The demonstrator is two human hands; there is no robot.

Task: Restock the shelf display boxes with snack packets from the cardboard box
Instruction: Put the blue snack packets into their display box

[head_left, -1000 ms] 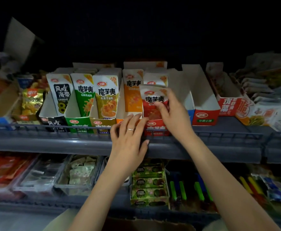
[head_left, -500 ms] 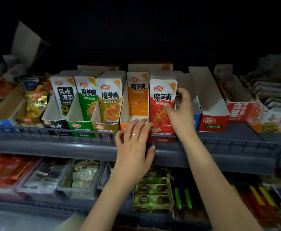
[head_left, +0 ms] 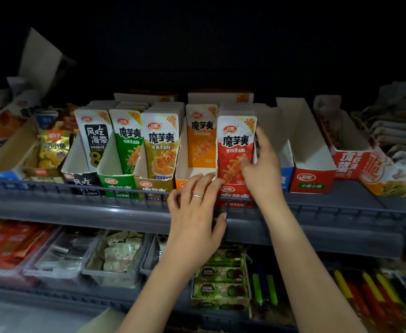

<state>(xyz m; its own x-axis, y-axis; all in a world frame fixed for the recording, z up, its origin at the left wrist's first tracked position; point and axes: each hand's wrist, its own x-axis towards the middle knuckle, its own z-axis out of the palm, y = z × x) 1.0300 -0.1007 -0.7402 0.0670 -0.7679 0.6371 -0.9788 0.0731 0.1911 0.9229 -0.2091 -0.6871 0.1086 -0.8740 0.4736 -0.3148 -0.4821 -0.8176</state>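
Note:
A row of red snack packets (head_left: 234, 145) stands upright in the red display box (head_left: 233, 192) on the upper shelf. My right hand (head_left: 261, 169) holds the front red packet, thumb on its face and fingers behind its right edge. My left hand (head_left: 197, 212) rests on the shelf's front rail (head_left: 77, 188), fingers straight, fingertips touching the fronts of the orange box (head_left: 181, 174) and the red one. Orange packets (head_left: 200, 140), olive packets (head_left: 161, 145), green packets (head_left: 127, 140) and black-and-white packets (head_left: 96, 138) stand in boxes to the left. The cardboard box is barely visible at the bottom edge.
Right of the red box stand a blue box (head_left: 286, 174) and an empty-looking red-fronted box (head_left: 312, 179), then more snack boxes (head_left: 351, 162). Gold packets (head_left: 53, 150) lie at the left. The lower shelf holds clear trays (head_left: 115, 255), a green box (head_left: 221, 280) and coloured lighters (head_left: 264, 289).
The red packet, tilted forward a second ago, now stands upright at the front of its box. My right hand has shifted to the packet's right side. My left hand stays on the rail.

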